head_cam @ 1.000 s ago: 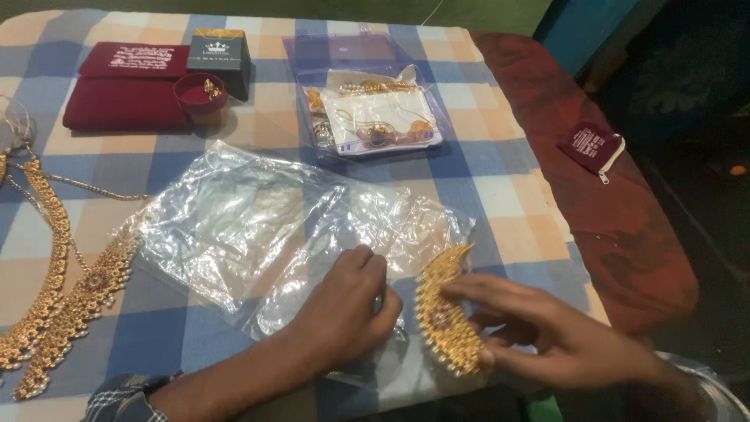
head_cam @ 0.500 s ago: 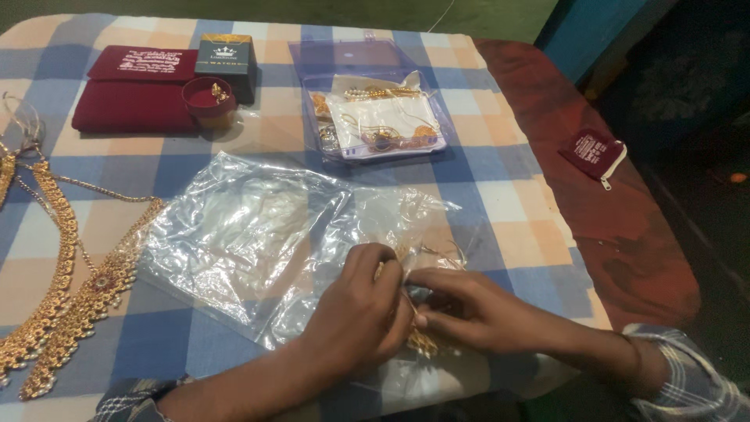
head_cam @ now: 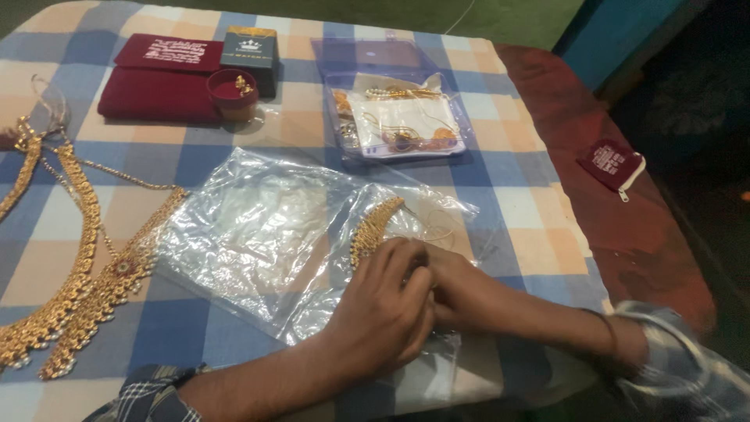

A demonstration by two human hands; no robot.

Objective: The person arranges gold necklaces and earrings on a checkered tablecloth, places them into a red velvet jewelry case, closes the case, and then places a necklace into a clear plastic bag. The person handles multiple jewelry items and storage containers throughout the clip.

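since the earlier frame the gold necklace (head_cam: 375, 227) has slid up inside the clear plastic bag (head_cam: 258, 234), its upper curve now showing beyond the knuckles; left hand (head_cam: 387, 312) lies curled over the bag's lower edge, fingers pinched together, apparently on plastic; right hand (head_cam: 457, 293) is tucked under it, its grip hidden; long gold chains (head_cam: 78, 273) lie on the checked cloth (head_cam: 500, 195).
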